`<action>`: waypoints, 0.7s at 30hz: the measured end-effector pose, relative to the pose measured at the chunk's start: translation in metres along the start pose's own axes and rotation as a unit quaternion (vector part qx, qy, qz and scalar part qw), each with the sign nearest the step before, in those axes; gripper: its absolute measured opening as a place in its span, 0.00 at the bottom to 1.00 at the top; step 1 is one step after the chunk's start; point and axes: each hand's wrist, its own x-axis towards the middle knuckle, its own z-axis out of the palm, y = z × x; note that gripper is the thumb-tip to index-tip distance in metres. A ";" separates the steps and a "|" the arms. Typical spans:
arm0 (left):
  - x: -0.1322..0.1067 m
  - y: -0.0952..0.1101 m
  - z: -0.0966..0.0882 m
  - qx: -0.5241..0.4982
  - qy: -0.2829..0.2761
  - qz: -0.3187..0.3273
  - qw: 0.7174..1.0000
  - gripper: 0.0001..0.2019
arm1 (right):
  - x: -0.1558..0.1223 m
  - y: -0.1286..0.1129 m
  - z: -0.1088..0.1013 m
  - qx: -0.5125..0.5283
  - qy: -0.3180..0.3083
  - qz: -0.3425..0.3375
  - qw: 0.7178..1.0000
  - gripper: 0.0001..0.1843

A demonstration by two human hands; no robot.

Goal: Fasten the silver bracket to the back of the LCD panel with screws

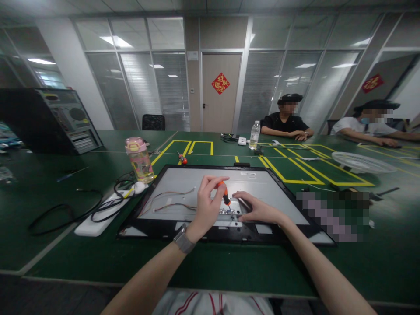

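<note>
My left hand (210,202) is closed round the orange and black handle of a screwdriver (226,199). The screwdriver's shaft points down at a small metal bracket (233,214) with connectors on it. Beside that bracket, the fingers of my right hand (257,208) are bent and rest near or on its edge; whether they pinch some small part is hidden. Under both hands lies a flat display panel (269,188), its grey back facing up inside a black frame. Thin cables (173,205) with white plugs run across the panel to the left of my hands.
Left of the panel are a white power strip (100,218), a black cord (65,210) and a pink-lidded bottle (139,159). A computer case (49,118) stands far left. A clear bottle (254,135), a white fan grille (362,162) and two seated people are beyond.
</note>
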 end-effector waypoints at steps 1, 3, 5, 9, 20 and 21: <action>0.000 -0.001 0.000 0.000 0.005 0.002 1.000 0.08 | 0.000 0.000 0.000 0.001 0.000 -0.002 1.000 0.40; 0.000 -0.002 0.002 0.001 0.017 0.006 1.000 0.05 | 0.001 0.001 0.000 0.000 0.000 -0.005 1.000 0.40; 0.000 -0.004 0.002 0.002 0.023 0.010 1.000 0.03 | 0.001 0.002 0.000 -0.003 -0.001 -0.007 1.000 0.41; 0.002 -0.003 0.002 -0.001 0.007 0.011 1.000 0.06 | 0.001 0.004 0.000 -0.005 -0.001 -0.006 1.000 0.41; 0.002 -0.005 0.000 0.001 -0.008 0.009 1.000 0.05 | 0.000 0.001 0.000 -0.003 -0.002 0.002 1.000 0.40; 0.001 -0.004 0.000 0.020 0.006 0.016 1.000 0.04 | 0.000 0.001 0.000 -0.003 -0.004 0.001 1.000 0.40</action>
